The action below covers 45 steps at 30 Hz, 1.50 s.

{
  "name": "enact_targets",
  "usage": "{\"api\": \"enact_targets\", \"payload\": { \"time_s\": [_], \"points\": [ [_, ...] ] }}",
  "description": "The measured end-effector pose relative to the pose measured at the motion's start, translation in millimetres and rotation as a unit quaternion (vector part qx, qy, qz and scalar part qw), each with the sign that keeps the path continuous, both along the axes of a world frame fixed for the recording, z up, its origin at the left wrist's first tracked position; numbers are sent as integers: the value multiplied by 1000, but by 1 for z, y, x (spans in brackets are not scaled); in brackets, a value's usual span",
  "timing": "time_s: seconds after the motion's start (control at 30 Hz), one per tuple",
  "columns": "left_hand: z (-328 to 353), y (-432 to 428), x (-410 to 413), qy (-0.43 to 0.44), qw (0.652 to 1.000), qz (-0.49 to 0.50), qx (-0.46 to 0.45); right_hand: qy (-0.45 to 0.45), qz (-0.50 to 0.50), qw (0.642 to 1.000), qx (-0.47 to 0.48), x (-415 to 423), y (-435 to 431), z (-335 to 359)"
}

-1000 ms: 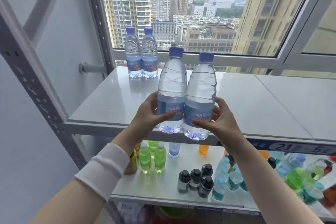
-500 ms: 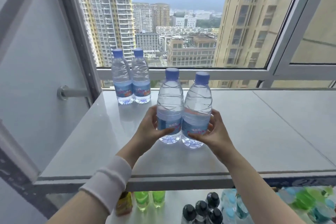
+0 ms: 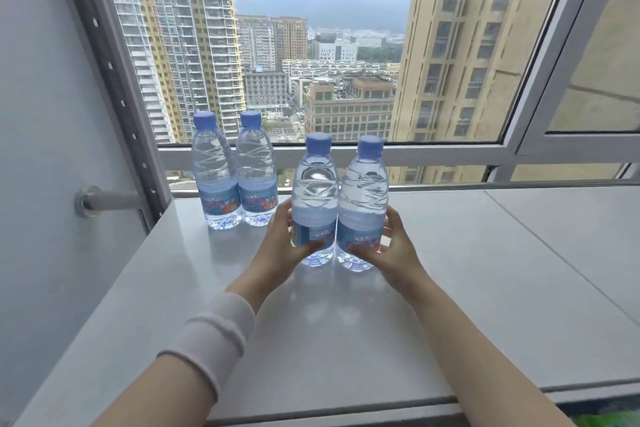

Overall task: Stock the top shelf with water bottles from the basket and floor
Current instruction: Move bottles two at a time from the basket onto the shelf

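**Two bottles brought deeper onto the shelf**

Since one second ago, the two held bottles have travelled inward from the front edge of the top shelf. They are now just to the right of the back pair of bottles and a little in front of it.

The fingers of the left hand curl round the far side of the left bottle, and the thumb lies across the label at the front. The right hand does the same on the right bottle, with fingers behind and thumb on the label. Both bottles are upright and touch each other along their sides. I cannot tell if their bases already rest on the shelf or hang just above it.

The bottles look full and capped, so I judge them rather heavy for their size. The clear ribbed wall seems thin and would probably give under a hard squeeze, and the smooth label may slip. The label band, low on the body, looks like the straightest and firmest part, so it is a sensible place to hold. A low grip should also keep each bottle steady when it is set down beside the back pair.

Further out, both wrists bend slightly and both forearms reach forward, coming together toward the bottles. The left forearm wears a white cuff.
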<state>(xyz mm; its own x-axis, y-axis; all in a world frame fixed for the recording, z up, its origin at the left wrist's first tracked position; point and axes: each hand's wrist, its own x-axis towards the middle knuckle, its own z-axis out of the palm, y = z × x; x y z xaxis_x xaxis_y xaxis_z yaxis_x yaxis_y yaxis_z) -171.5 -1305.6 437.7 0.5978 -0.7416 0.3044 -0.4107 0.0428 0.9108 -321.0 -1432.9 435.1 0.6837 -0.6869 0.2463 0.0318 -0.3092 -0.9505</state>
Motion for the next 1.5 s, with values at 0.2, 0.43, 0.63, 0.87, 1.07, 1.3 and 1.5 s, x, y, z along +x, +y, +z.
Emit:
{"api": "enact_targets", "payload": {
  "time_s": [0.2,0.43,0.63,0.87,1.07,1.3,1.5],
  "points": [
    [-4,-18,15,-35,998,50,-14,8,-50,999,-21,24,-8,-4],
    [-4,-34,27,-37,996,82,-17,13,-56,998,-31,41,-25,-1],
    [-2,-36,25,-5,994,104,-19,13,-67,998,-9,46,-24,-1],
    [-7,-38,12,-23,984,178,19,58,-70,995,-43,40,-23,-2],
    [-6,-41,3,-42,968,247,32,54,-116,991,-42,42,-18,0],
    [-9,-42,9,-10,967,255,12,57,-115,991,-36,54,-22,4],
    [-8,-47,18,4,959,282,9,53,-121,991,-19,68,-24,5]
  ]
}}
